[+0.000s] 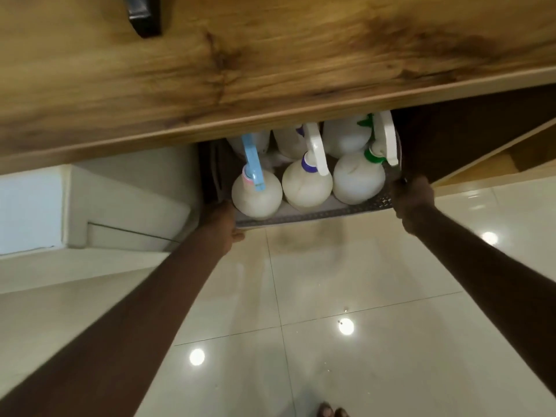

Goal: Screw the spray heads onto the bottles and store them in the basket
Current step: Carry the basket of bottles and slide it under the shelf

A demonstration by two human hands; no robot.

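Note:
A grey perforated basket (316,213) sits low, partly under the wooden table edge. It holds several white round bottles with spray heads on. The front row has one with a blue head (255,197), one with a white head and purple collar (307,188), and one with a green collar (358,182). More bottles stand behind, half hidden by the table. My left hand (222,227) grips the basket's left front corner. My right hand (413,195) grips its right side.
The wooden tabletop (240,64) fills the upper view, with a dark object (144,16) on it. Glossy cream floor tiles (331,311) lie below. A white step or ledge (90,212) is at left. A wooden panel (496,145) stands at right. Toes (332,412) show at the bottom.

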